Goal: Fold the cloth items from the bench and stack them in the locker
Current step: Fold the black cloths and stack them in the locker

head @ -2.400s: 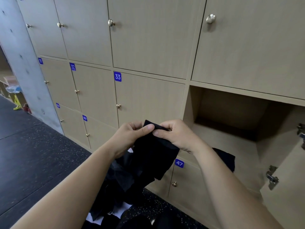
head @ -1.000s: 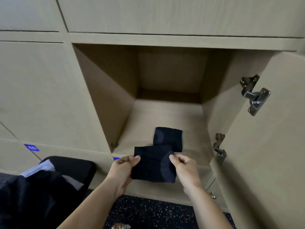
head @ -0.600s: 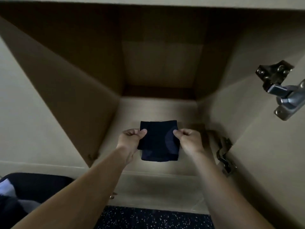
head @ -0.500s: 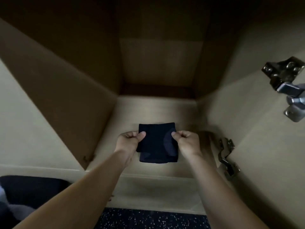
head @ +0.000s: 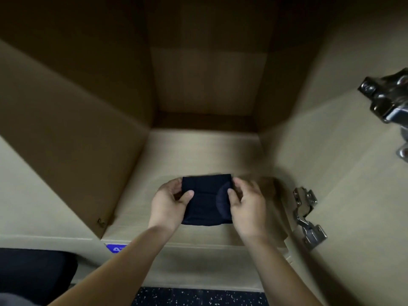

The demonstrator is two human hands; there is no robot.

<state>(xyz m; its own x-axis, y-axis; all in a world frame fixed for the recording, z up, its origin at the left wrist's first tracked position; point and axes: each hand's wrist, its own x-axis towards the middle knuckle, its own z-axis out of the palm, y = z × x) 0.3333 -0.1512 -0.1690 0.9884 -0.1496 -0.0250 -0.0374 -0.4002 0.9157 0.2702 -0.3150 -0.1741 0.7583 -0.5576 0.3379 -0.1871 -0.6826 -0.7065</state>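
A small folded dark navy cloth lies on the floor of the open wooden locker, near its front edge. My left hand pinches the cloth's left edge, thumb on top. My right hand pinches its right edge the same way. The cloth seems to sit on another folded dark piece, which it hides almost entirely. A dark bench cushion shows at the lower left.
The open locker door stands at the right with two metal hinges, the upper hinge and the lower hinge. A blue number tag sits on the locker below. Speckled black floor lies beneath.
I turned from the bench to the open locker and carried the folded cloth in. Both hands have lowered it onto the folded piece on the locker floor and pulled slightly toward the front.
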